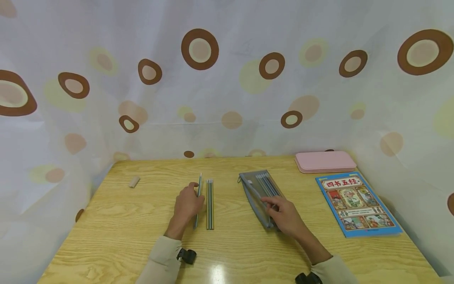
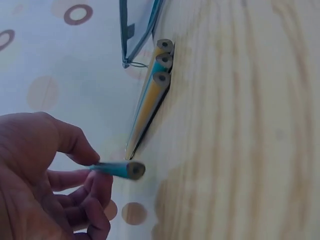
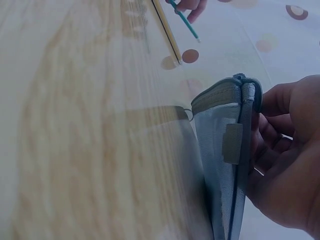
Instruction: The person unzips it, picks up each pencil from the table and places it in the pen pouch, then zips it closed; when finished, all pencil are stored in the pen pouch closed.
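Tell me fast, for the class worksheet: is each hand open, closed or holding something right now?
Left hand: holding a blue-green pencil, pinched.
Right hand: holding the grey pouch by its edge.

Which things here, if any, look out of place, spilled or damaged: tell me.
Nothing looks spilled or damaged. Three pencils lie neatly side by side, and the left hand holds another pencil. Only the small beige block sits apart, off to the left, though that hardly looks wrong.

Even light leaves 1 white glare patch [image 1: 217, 273] toward the near edge of the desk [image 1: 117, 252]; 2 wrist views look hazy.
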{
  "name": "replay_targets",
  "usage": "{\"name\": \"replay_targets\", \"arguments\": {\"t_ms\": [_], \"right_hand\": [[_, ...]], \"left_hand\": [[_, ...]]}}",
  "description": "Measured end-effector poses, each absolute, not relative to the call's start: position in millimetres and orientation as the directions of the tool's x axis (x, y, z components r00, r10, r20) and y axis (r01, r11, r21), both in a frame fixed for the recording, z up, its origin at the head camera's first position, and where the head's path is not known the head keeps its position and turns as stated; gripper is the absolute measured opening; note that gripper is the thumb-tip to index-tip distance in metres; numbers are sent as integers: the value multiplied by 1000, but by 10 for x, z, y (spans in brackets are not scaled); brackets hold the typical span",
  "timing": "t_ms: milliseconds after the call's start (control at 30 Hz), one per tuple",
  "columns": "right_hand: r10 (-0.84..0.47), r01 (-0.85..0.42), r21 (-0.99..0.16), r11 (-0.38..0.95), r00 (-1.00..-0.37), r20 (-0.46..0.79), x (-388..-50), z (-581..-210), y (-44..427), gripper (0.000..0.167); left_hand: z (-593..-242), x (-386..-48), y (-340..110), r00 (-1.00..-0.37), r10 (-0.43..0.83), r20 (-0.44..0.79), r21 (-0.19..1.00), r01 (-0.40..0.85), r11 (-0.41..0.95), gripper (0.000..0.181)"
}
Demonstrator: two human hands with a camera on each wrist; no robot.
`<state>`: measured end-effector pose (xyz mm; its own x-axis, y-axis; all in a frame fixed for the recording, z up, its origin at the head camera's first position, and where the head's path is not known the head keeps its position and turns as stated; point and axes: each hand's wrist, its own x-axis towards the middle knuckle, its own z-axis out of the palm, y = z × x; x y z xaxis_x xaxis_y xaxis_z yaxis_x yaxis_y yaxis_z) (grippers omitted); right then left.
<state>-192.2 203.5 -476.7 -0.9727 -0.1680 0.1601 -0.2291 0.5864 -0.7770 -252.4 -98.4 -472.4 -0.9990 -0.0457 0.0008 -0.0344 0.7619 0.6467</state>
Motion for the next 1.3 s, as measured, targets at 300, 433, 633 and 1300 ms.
{"name": "replay_targets", "arguments": {"t_ms": [300, 433, 633, 1300], "right_hand": [[-175, -244, -778, 579, -969, 173, -1925, -4751, 2052, 30], [-170, -240, -782, 575, -970, 173, -1915, -4752, 2051, 30], [-152, -236, -795, 559, -972, 181, -1907, -4772, 2050, 30], [-103, -244, -787, 566, -969, 226, -1929, -4772, 2053, 31]], "left_hand": [[-4706, -2537, -858, -999, 29, -39, 827, -16, 562, 45], [-4721, -2519, -749, -993, 93, -76, 872, -21, 488, 44], [-4764, -2473, -572, -965, 222, -139, 929, -50, 366, 44], [-4825, -2494, -86, -917, 288, -276, 951, -218, 218, 45]]}}
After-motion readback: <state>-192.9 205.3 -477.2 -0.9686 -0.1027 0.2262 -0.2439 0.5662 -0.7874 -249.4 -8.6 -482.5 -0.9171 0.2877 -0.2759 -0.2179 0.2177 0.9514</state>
